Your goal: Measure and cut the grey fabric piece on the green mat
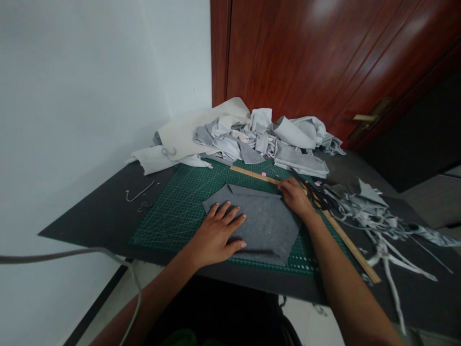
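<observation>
A grey piece of fabric [268,223] with folded edges lies on the green cutting mat [173,211]. My left hand [218,235] rests flat on its left part, fingers spread. At the fabric's upper right corner is my right hand [293,196], its fingers bent and drawn together at the edge; what they pinch, if anything, is too small to make out. A wooden ruler [254,174] runs behind the fabric towards my right fingers. Black scissors [313,192] lie just beyond my right hand, partly hidden by it.
Grey and white fabric pieces [230,137] are heaped at the back by the wall and the red-brown door [288,57]. Tangled scraps [370,211] lie at the right, beside a second wooden strip [355,247]. A cable [118,259] hangs in front at the left.
</observation>
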Motion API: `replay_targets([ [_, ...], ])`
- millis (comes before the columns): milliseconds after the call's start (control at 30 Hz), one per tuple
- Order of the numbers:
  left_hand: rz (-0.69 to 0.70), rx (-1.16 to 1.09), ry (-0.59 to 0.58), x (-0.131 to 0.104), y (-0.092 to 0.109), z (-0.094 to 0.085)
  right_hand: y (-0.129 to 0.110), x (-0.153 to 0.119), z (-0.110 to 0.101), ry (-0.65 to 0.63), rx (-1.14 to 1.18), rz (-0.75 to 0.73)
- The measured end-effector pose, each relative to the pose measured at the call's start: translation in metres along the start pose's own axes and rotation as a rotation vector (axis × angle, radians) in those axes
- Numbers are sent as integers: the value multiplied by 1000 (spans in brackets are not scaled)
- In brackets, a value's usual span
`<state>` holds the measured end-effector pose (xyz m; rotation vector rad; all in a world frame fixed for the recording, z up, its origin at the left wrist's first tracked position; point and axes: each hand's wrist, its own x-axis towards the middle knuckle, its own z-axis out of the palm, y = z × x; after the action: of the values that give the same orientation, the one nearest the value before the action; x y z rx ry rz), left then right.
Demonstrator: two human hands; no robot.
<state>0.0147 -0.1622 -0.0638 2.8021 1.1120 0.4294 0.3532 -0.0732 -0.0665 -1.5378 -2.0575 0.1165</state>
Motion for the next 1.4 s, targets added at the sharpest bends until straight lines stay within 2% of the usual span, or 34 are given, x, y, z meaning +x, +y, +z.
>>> replay_targets([
  [100, -4, 6, -2, 0, 0, 1, 5, 2, 4, -5, 147, -5],
  [300, -10, 9, 24, 1, 0, 3, 18, 9, 3, 21, 289, 119],
  [400, -4, -5, 38, 1, -1, 3, 16, 10, 1, 12, 343, 152],
  [500, -1, -4, 31, 1, -1, 3, 10, 10, -1, -50, 378, 149],
  [633, 0, -4, 37, 1, -2, 3, -2, 8, -5, -140, 367, 111],
  [767, 10, -25, 47, 1, -6, 3, -16, 6, -8, -251, 172, -71],
  [833, 15, -36, 39, 2, -12, 2, -26, 5, -8, -276, 87, -98],
  [900, 9, -37, 28, 2, -24, -1, -39, 3, -7, -257, 47, -55],
  [1000, -39, -15, -3, -4, -51, -9, -62, -1, -2, -229, 95, 40],
  [1100, -95, 42, -22, -18, -83, -18, -84, -6, 8, -285, 173, 81],
  [1200, -234, 140, 49, -30, -103, -29, -102, -11, 20, -331, 234, 166],
  [1300, -382, 235, 252, -32, -103, -36, -115, -17, 28, -269, 221, 206],
  [1367, -441, 221, 397, -27, -95, -37, -120, -21, 31, -179, 124, 115],
  [1400, -429, 171, 431, -25, -89, -36, -122, -22, 31, -144, 60, 22],
])
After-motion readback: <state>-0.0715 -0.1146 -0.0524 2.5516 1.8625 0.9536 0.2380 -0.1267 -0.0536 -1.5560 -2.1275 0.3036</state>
